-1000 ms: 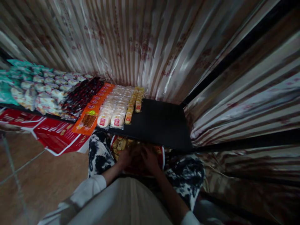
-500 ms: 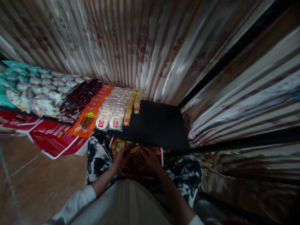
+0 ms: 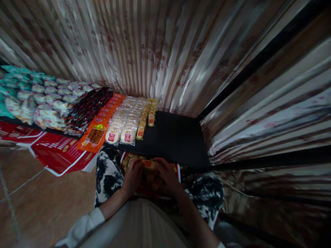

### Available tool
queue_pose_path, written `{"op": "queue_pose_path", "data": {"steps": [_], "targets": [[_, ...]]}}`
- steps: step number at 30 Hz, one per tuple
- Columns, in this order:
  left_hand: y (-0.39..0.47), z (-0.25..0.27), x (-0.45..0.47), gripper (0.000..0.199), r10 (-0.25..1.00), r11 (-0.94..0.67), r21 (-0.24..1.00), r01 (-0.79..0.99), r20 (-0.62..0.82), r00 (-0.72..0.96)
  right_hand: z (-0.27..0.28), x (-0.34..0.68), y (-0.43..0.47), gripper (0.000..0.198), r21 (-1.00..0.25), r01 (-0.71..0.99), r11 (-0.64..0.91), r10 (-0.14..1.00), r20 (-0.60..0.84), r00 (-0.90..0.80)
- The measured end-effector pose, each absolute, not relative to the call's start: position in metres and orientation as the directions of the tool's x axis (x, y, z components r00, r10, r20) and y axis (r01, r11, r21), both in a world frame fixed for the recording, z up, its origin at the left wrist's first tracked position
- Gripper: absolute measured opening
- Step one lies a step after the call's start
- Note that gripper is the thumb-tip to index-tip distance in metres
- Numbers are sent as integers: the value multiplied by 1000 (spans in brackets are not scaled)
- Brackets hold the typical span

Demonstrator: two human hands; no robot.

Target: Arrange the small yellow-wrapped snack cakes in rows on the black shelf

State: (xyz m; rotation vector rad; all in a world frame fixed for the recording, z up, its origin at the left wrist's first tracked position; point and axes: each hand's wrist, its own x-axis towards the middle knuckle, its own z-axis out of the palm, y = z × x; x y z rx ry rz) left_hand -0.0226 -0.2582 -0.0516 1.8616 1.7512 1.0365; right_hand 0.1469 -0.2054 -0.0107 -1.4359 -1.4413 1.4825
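Between my two hands is a small yellow snack packet [image 3: 148, 164] with a red label. My left hand [image 3: 132, 177] pinches its left end, and my right hand [image 3: 167, 175] grips the right end. Below them, a red bag or box with a white edge [image 3: 179, 172] sits between my knees, full of similar yellow packets [image 3: 126, 160]. On the black shelf [image 3: 178, 137] just ahead, yellow packets [image 3: 141, 129] of the same look stand in two rows, the right one shorter.
Left of the yellow rows lie round white packaged cakes [image 3: 128, 132], an orange snack pack [image 3: 95, 134], dark red packets [image 3: 88, 106], white packets [image 3: 49, 117] and green packets [image 3: 15, 82]. A red printed box [image 3: 59, 148] hangs below. Striped curtain [image 3: 155, 51] and black bars [image 3: 271, 158] border the shelf.
Both hands have risen slightly out of the bag's contents, and the yellow packet now shows its red label between them. The shelf goods stay in place.
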Motion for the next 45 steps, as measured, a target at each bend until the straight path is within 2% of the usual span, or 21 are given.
{"op": "queue_pose_path", "data": {"steps": [5,12,15,18,23,26,29,33,37,42,45], "targets": [[-255,-49,-22,28,950,-132,697,705,292,-111,-9,144,-207,35,-951,253,-180,952,-233,-199],[-240,-27,-16,25,926,-141,800,583,314,-208,-17,144,-211,45,-959,182,-217,945,-253,-207],[-233,-18,-13,18,938,-164,816,554,303,-170,-18,148,-207,45,-966,203,-160,933,-215,-289],[-225,-13,-12,16,947,-213,812,543,309,-92,-12,152,-200,35,-968,232,-92,903,-179,-390],[-212,-11,-14,20,947,-298,781,549,314,67,1,158,-185,30,-942,327,-77,903,-205,-378],[-202,-9,-15,19,941,-322,754,572,323,103,4,158,-176,31,-959,274,-76,899,-184,-397],[-192,-3,-11,21,928,-317,687,654,368,63,3,153,-164,35,-985,146,-93,898,-147,-415],[-182,6,-1,28,911,-263,625,735,412,-25,-7,143,-138,34,-992,56,-115,963,-125,-239],[-170,1,11,31,926,-238,672,701,374,-44,-22,131,-103,35,-993,66,-93,995,-95,-27],[-144,-12,23,37,965,7,802,598,151,-214,-35,116,-67,33,-967,255,16,998,31,59],[-128,-18,26,42,967,46,849,527,94,-236,-36,107,-54,32,-917,396,42,993,83,87]]}}
